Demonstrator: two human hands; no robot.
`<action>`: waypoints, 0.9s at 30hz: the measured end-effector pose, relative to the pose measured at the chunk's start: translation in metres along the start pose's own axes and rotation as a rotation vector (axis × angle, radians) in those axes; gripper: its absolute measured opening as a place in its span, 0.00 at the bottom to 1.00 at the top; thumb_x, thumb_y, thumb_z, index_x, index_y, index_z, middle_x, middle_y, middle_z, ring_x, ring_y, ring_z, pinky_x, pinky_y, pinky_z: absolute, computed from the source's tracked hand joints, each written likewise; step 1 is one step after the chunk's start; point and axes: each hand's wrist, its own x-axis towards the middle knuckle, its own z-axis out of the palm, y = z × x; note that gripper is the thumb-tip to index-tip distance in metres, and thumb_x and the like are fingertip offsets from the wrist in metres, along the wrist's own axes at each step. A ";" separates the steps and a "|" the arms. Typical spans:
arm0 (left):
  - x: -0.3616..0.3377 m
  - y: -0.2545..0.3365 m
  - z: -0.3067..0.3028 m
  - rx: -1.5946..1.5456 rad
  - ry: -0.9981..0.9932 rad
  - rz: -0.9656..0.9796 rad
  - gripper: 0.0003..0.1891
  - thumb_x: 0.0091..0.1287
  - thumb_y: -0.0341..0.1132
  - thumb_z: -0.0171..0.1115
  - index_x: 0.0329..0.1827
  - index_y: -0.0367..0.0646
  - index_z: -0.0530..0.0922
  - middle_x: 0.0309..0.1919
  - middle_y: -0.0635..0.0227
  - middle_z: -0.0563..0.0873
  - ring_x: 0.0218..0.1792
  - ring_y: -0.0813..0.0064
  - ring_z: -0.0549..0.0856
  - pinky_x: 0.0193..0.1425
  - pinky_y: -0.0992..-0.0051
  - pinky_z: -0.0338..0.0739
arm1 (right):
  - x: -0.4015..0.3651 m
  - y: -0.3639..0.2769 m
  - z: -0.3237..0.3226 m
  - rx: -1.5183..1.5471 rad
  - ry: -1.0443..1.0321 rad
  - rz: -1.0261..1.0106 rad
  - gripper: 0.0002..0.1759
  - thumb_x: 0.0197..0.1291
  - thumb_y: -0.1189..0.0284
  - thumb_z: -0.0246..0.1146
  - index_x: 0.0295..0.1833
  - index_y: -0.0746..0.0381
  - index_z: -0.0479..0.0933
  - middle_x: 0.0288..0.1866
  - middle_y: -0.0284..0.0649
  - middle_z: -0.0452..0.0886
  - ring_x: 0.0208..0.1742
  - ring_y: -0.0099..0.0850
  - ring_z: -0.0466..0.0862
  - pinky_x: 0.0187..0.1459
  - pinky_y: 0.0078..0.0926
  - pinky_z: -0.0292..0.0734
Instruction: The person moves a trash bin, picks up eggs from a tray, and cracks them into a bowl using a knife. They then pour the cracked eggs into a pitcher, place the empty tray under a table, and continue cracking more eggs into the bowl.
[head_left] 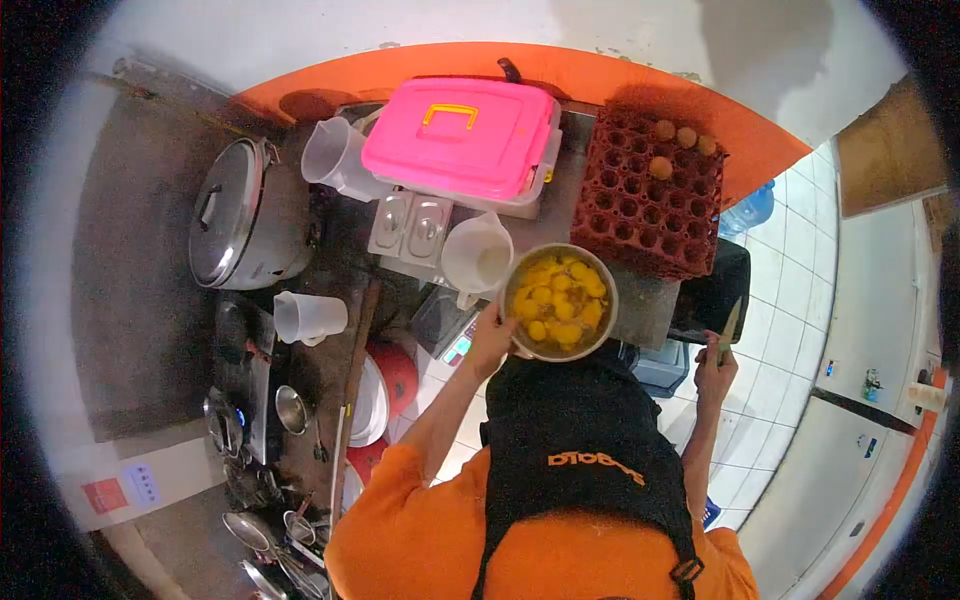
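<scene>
My left hand (pixel 490 343) grips the lower left side of a round metal bowl (pixel 506 318). Inside the bowl lie many cracked raw eggs (pixel 562 300), their yolks mostly whole. Off to the right, my right hand (pixel 715 372) is closed around the green handle of a knife (pixel 732 322), blade pointing up beside a black bin (pixel 738 272). Beyond the bowl stands a stack of dark red egg trays (pixel 640 225), with several brown eggs (pixel 686 137) in the top tray's far part. A white plastic jug (pixel 478 255) stands just left of the bowl.
A pink-lidded box (pixel 460 135), another clear jug (pixel 335 155) and lidded metal containers (pixel 408 226) occupy the counter's back. At left are a large pot (pixel 250 215), a jug (pixel 308 317) and a stove (pixel 262 385) with pans. A digital scale (pixel 455 345) sits below the counter jug.
</scene>
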 end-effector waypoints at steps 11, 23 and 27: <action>-0.014 0.089 -0.118 -0.001 0.345 0.305 0.25 0.61 0.19 0.52 0.65 0.34 0.72 0.51 0.62 0.83 0.47 0.70 0.84 0.53 0.71 0.81 | 0.008 -0.003 0.014 0.028 -0.005 -0.027 0.18 0.72 0.57 0.60 0.47 0.61 0.83 0.22 0.28 0.74 0.20 0.14 0.67 0.21 0.17 0.57; 0.045 0.082 -0.153 -0.071 0.504 0.364 0.23 0.64 0.20 0.53 0.64 0.36 0.74 0.54 0.62 0.82 0.52 0.72 0.83 0.52 0.74 0.79 | 0.015 -0.002 0.006 0.016 0.074 -0.064 0.17 0.71 0.60 0.61 0.48 0.64 0.84 0.24 0.29 0.76 0.24 0.17 0.72 0.25 0.18 0.66; 0.064 0.065 -0.156 -0.084 0.527 0.443 0.22 0.65 0.18 0.53 0.64 0.34 0.73 0.55 0.63 0.82 0.51 0.72 0.83 0.53 0.70 0.79 | 0.014 0.006 -0.001 0.062 0.082 -0.077 0.19 0.71 0.60 0.61 0.49 0.67 0.83 0.23 0.29 0.75 0.24 0.17 0.71 0.25 0.18 0.64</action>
